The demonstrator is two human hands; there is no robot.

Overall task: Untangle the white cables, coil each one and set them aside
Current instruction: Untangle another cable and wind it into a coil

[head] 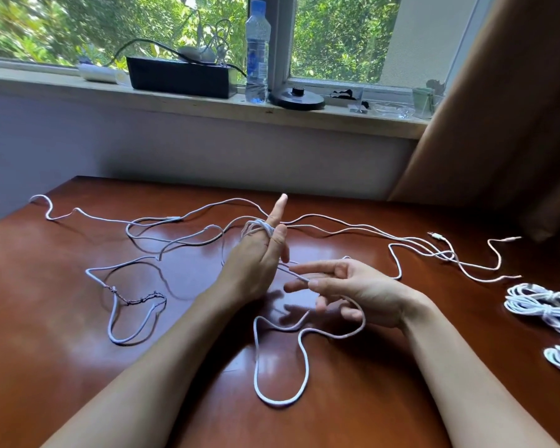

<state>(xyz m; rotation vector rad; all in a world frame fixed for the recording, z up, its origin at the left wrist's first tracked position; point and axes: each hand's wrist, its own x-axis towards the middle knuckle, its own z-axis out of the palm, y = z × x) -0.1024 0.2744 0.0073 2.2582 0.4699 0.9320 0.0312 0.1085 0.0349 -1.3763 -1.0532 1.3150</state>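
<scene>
1. While your left hand (256,266) stands at the centre of the frame with its back to the camera, note that its index finger points straight up and the thumb lies against that finger.
2. Check the winding. Several turns of the white cable (258,227) are wrapped round the base of the index finger and thumb, so this hand is grasping the cable. Its other fingers are hidden behind the hand.
3. Observe your right hand (359,291), just right of the left hand. Thumb and forefinger pinch a strand of the same cable, which runs up and left to the left hand. The remaining fingers are spread and loosely bent.
4. Trace the slack. Beneath your right hand the cable curves onto the wooden table (62,334) and forms a long loop at lower centre, between your forearms.
5. Locate the loose cables (172,219). They cross one another along the upper middle of the table, from its left edge to its right. Plug ends (435,235) lie at the right.
6. Note the reddish twisted tie (136,299) on a cable loop at the left.
7. Identify the coiled bundles (537,305) at the right edge, one below the other, well apart from both hands.
</scene>
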